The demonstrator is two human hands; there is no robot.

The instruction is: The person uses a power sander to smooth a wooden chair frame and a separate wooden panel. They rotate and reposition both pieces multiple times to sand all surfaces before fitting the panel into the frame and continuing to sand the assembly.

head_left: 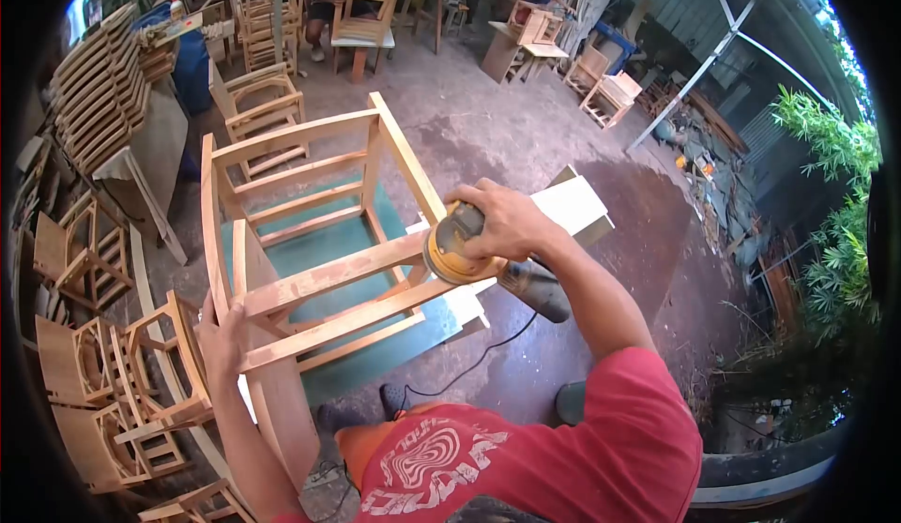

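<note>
A wooden chair frame [324,277] lies on its side on a green work surface [368,359]. My right hand [507,220] is wrapped over the top of a yellow electric sander [443,258], which rests against the frame's right end. The sander's dark rear part points toward my forearm, and a black cord [488,356] trails from it to the floor. At the frame's left corner, my left hand [222,343] grips the wood near the broad backrest panel [282,401]. Some of its fingers are hidden behind the wood.
Several chair frames [131,354] stand along the left, below a tall stack of wooden parts [99,101]. A white board [574,206] juts out beyond the green surface. Two people are at the back near chairs and tables. A metal post [694,73] rises at the right.
</note>
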